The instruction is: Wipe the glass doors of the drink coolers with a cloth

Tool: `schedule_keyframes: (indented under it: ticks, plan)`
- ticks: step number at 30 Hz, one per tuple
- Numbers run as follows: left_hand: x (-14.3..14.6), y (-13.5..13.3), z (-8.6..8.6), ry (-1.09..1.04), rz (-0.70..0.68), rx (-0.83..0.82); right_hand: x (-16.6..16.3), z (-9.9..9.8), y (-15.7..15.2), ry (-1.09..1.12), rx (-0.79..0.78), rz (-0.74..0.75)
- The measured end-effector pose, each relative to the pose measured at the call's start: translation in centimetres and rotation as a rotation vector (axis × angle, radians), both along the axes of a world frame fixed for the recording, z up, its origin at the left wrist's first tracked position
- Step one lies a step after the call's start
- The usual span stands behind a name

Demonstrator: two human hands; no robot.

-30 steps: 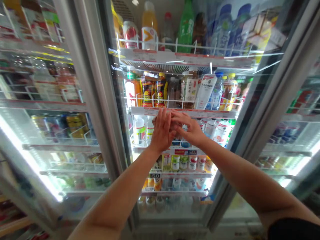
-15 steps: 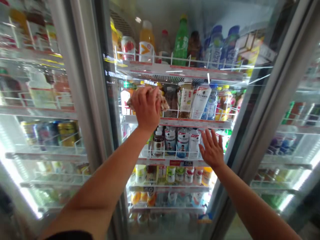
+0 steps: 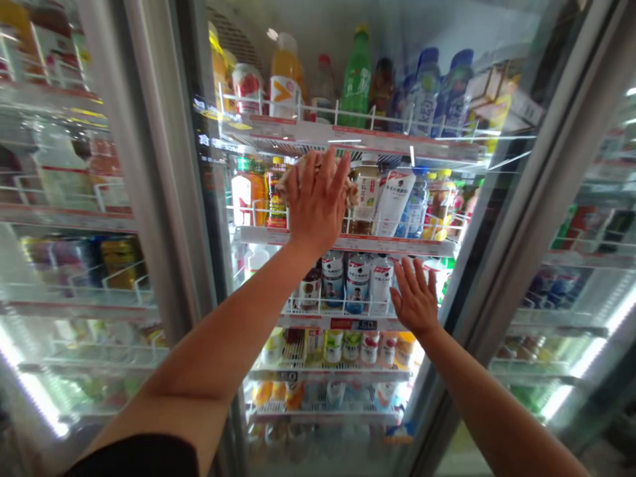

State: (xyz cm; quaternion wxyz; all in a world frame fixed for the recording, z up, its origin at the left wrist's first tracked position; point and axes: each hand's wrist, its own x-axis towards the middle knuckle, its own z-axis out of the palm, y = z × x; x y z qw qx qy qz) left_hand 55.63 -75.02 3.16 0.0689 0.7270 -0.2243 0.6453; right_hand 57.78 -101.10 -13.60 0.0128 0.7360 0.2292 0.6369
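Observation:
My left hand (image 3: 317, 209) presses a crumpled, brownish-white cloth (image 3: 352, 193) to the glass door (image 3: 342, 20) of a drinks cooler. Its fingers spread over the cloth, which shows at both sides of the hand and is otherwise covered. Lower and to the right, my right hand (image 3: 416, 297) lies flat against the same glass with fingers stretched out and nothing held. Behind the pane, a green bottle (image 3: 358, 79) stands on the top shelf, and white-labelled bottles (image 3: 358, 281) fill a shelf beneath my left hand.
Metal door frames stand on the left (image 3: 154, 132) and right (image 3: 521, 205). Neighbouring cooler sections beyond them hold more bottles and cans. Inside the middle section, several wire-fronted shelves carry drinks, with small cans (image 3: 351, 344) lower down. Light streaks reflect in the glass.
My left hand has slid right and slightly up across the glass with the cloth, its fingers more spread. My right hand stays flat on the pane. The view has shifted slightly.

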Motion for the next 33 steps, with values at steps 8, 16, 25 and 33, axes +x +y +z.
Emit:
schedule_keyframes:
  ticks: [8, 16, 25, 33]
  plan:
    - [0.3, -1.3, -4.5, -0.097, -0.019, 0.484, -0.1, 0.1, 0.0, -0.034, -0.017, -0.024]
    - [-0.4, -0.5, -3.6, 0.032, -0.039, 0.268, 0.0, 0.0, -0.1, -0.034, -0.003, -0.035]
    - [-0.5, 2.2, -0.3, 0.093, -0.058, 0.118, -0.3, 0.3, -0.1, -0.050, -0.004, 0.027]
    - [-1.2, 2.7, -7.8, 0.093, 0.006, 0.521, -0.3, 0.3, -0.2, -0.055, -0.018, 0.022]
